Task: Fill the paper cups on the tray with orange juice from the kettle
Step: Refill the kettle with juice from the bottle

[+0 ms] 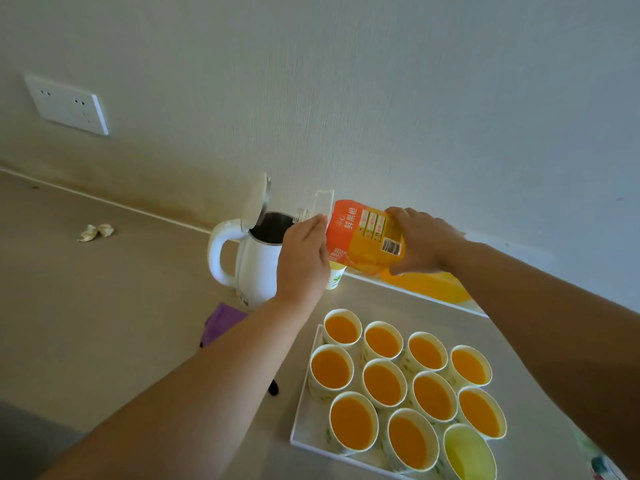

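Gripping the orange juice pouch [360, 237] with both hands, I have it tipped on its side, its clear spout at the open mouth of the white kettle [256, 268]. My left hand [304, 254] is curled round the spout end; my right hand [422, 244] clasps the bottom end. The kettle stands on the counter [104, 306] with its lid up, just beyond the tray [304, 427]. On the tray, ten paper cups [384, 382] hold orange juice; the nearest right cup [467, 452] looks pale yellow inside.
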